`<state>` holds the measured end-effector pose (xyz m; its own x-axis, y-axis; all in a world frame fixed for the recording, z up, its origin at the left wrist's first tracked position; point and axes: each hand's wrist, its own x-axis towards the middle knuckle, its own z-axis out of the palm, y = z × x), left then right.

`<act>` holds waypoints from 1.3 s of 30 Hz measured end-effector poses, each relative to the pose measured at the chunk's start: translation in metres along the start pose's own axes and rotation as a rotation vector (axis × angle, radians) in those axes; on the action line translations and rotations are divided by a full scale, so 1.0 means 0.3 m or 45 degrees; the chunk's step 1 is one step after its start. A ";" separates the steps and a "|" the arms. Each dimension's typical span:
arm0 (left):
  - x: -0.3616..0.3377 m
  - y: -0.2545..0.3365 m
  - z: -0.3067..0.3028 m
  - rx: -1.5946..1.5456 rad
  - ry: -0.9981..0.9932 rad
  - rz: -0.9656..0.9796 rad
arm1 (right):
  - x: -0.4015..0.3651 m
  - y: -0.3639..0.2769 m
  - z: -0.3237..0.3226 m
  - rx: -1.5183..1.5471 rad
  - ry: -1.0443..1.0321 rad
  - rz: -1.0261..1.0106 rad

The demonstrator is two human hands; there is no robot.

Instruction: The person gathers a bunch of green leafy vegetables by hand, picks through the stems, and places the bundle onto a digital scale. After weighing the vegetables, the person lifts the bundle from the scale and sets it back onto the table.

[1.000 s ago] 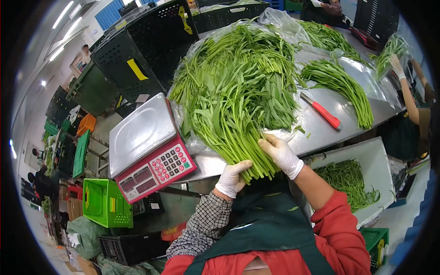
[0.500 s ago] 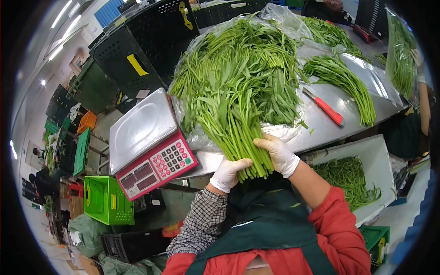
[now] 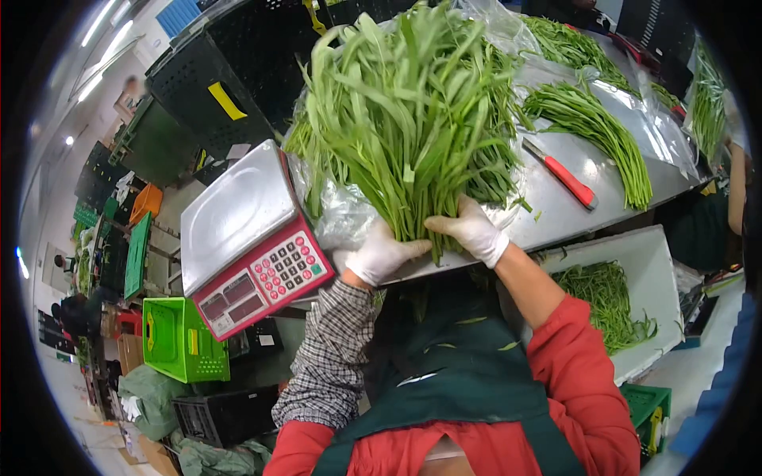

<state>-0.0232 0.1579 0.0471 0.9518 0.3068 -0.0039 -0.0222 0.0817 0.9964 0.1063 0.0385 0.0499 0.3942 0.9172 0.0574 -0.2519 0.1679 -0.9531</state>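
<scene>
Both hands wear white gloves and grip one large bunch of leafy greens (image 3: 405, 143) near its cut stems. My left hand (image 3: 385, 252) wraps the stems from the left, and my right hand (image 3: 470, 232) closes round them from the right. The bunch stands raised, its leaves fanning upward and partly blurred. Behind it, more of the leafy pile (image 3: 496, 170) lies on the metal table (image 3: 571, 226), largely hidden. A knife with a red handle (image 3: 570, 181) rests to the right of the pile. At my left is a red-and-silver weighing scale (image 3: 258, 274).
A separate bunch of greens (image 3: 595, 131) lies right of the knife. A white bin (image 3: 663, 278) with loose leaves stands below the table's right side. A green crate (image 3: 178, 341) is at lower left, black crates (image 3: 230, 87) behind the scale. Another person's arm (image 3: 736, 186) shows at far right.
The bunch has been lifted from lying on the pile to a more upright position, leaves up. Both hands moved slightly up and away from my body, still gripping the stems.
</scene>
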 end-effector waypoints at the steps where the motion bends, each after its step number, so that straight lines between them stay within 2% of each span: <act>1: -0.004 -0.024 0.004 0.020 0.042 0.030 | 0.005 0.035 -0.015 0.165 -0.036 -0.064; 6: -0.009 0.006 0.028 -0.089 0.043 -0.035 | -0.005 0.040 -0.013 0.169 0.065 -0.075; 10: 0.000 0.009 0.023 0.076 0.079 0.049 | 0.000 0.022 -0.012 0.074 0.006 -0.058; 11: -0.004 -0.006 0.030 0.075 0.105 0.065 | 0.012 0.067 -0.026 -0.052 0.056 -0.102; 13: 0.001 -0.032 0.052 -0.011 0.158 0.154 | 0.017 0.072 -0.017 0.038 0.035 -0.117; 14: 0.001 -0.037 0.046 -0.042 0.155 0.073 | 0.014 0.073 -0.009 0.063 0.054 -0.113; 16: 0.008 -0.055 0.047 -0.040 0.187 0.225 | 0.017 0.078 -0.011 0.021 0.052 -0.145; 20: 0.003 -0.040 0.036 0.023 0.079 0.106 | 0.003 0.065 -0.011 0.112 -0.003 -0.092; 22: 0.013 -0.059 0.045 -0.027 0.108 0.129 | 0.021 0.105 -0.037 0.166 -0.030 -0.025; 24: 0.022 -0.058 0.050 -0.074 0.129 0.131 | 0.030 0.095 -0.022 0.099 -0.009 -0.118; 27: 0.021 -0.019 0.064 -0.369 0.146 0.084 | 0.033 0.019 0.002 -0.006 -0.024 -0.162; 30: 0.012 -0.009 0.086 -0.831 0.069 -0.078 | 0.029 -0.001 0.015 0.078 -0.029 -0.030; 33: 0.010 -0.072 0.118 -0.941 0.129 -0.105 | 0.034 0.066 0.006 -0.073 0.056 -0.103; 36: -0.003 -0.077 0.131 -1.054 0.053 -0.126 | 0.022 0.064 0.004 -0.143 0.066 -0.154; 39: -0.009 -0.057 0.136 -1.106 -0.022 -0.171 | 0.045 0.056 -0.035 -0.748 0.029 -0.383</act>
<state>-0.0129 0.1171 0.0336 0.9674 0.2288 -0.1082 -0.1279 0.8109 0.5710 0.1168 0.0500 0.0314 0.3926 0.8520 0.3464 0.3939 0.1846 -0.9004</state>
